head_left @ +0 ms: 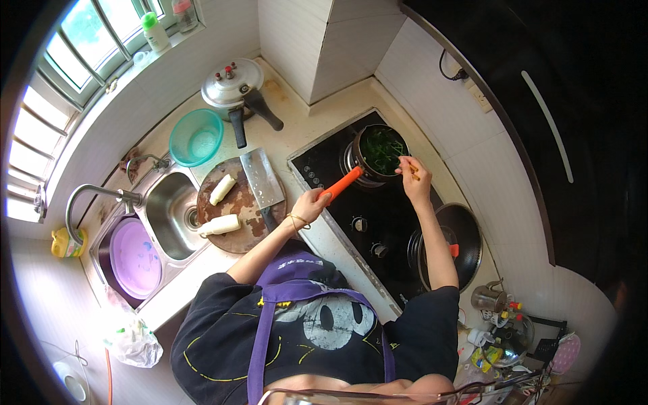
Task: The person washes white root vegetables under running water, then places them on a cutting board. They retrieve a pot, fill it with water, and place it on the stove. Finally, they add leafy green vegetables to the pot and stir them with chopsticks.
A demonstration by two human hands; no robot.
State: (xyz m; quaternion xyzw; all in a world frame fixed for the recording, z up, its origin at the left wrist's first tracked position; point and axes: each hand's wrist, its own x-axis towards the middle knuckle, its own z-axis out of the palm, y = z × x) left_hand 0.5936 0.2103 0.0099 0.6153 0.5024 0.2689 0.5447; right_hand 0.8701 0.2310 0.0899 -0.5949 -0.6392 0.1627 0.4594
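My left hand grips the orange handle of a small dark saucepan on the black cooktop. Dark green leafy vegetables lie inside the pan. Over the pan's near right rim, my right hand pinches a pair of wooden chopsticks; their tips are hard to make out among the greens. Left of my left forearm is a round, worn chopping board. It bears a cleaver and two peeled white vegetable pieces, one farther off and one nearer.
A pressure cooker and a teal plastic basin stand behind the board. At left is a steel sink with a curved faucet and a purple basin. A wok sits beneath my right forearm, near a metal kettle.
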